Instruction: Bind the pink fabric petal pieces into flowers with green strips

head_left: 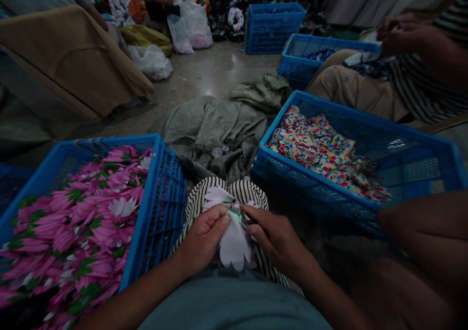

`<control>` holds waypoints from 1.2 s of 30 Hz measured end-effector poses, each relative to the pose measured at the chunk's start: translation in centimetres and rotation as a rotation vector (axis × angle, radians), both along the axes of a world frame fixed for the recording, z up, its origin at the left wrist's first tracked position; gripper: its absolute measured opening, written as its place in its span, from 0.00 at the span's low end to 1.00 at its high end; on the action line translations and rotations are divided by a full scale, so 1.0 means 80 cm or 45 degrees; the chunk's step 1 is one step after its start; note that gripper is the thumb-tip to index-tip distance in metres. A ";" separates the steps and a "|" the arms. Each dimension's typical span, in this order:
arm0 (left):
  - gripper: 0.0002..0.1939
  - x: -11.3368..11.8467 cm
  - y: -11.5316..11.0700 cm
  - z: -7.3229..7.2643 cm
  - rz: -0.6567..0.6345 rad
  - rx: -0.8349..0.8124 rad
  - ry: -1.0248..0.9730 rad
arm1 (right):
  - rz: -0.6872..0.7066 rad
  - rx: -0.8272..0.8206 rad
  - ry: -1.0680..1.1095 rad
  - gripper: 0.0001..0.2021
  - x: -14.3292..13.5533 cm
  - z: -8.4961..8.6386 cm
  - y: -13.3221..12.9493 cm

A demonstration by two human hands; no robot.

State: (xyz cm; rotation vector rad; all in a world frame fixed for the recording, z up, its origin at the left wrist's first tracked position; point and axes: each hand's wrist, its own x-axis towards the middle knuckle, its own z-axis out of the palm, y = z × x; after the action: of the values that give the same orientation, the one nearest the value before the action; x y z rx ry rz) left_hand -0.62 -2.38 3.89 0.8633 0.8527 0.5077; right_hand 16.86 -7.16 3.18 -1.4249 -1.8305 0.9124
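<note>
Over my striped lap lies a fabric flower piece [234,244], its white petal side showing, with a green and pink part at its middle. My left hand [206,230] pinches the piece between thumb and fingers at its left edge. On the other side, my right hand [272,232] has its thumb and index finger closed at the green and pink part. More white petals spread above my left hand. To my left stands a blue crate [158,174] heaped with pink and green fabric flowers [98,218], a few turned white side out.
A blue crate [365,120] at the right holds colourful dotted fabric pieces [318,149]. Grey-green sacks [215,125] lie ahead on the floor. A co-worker in stripes [420,62] sits at the right. Further off are more blue crates [274,28], white bags [195,25] and other people.
</note>
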 end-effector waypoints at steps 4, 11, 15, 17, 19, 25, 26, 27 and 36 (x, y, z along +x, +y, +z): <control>0.12 0.000 0.000 -0.002 -0.044 -0.006 0.016 | -0.007 0.010 -0.021 0.18 -0.002 0.001 0.000; 0.13 -0.001 0.000 -0.001 -0.105 0.035 0.047 | -0.006 0.101 0.045 0.14 -0.005 0.002 0.004; 0.12 -0.001 0.000 -0.001 -0.087 0.050 0.027 | -0.100 0.106 0.140 0.13 -0.005 -0.004 0.004; 0.12 -0.001 0.000 -0.003 -0.049 0.033 0.027 | -0.202 0.081 0.143 0.13 -0.003 -0.006 0.001; 0.11 -0.001 0.001 -0.004 -0.004 0.022 0.041 | -0.264 0.065 0.102 0.12 -0.001 -0.006 -0.003; 0.12 0.001 0.001 -0.003 -0.004 0.033 0.135 | -0.071 0.081 -0.123 0.10 0.003 0.007 -0.011; 0.12 0.001 0.001 -0.002 -0.018 0.066 0.150 | -0.059 0.088 -0.150 0.10 0.003 0.009 -0.010; 0.12 0.001 0.001 0.000 -0.033 0.106 0.165 | -0.052 0.095 -0.176 0.11 0.003 0.010 -0.009; 0.13 0.001 0.002 0.013 -0.118 0.281 0.277 | -0.015 0.027 -0.232 0.12 -0.002 0.008 -0.004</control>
State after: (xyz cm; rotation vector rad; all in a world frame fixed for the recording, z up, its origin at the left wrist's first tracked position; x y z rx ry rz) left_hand -0.56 -2.19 4.90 1.1716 0.9613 0.4364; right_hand 16.74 -7.50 3.79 -1.5473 -1.9558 0.7764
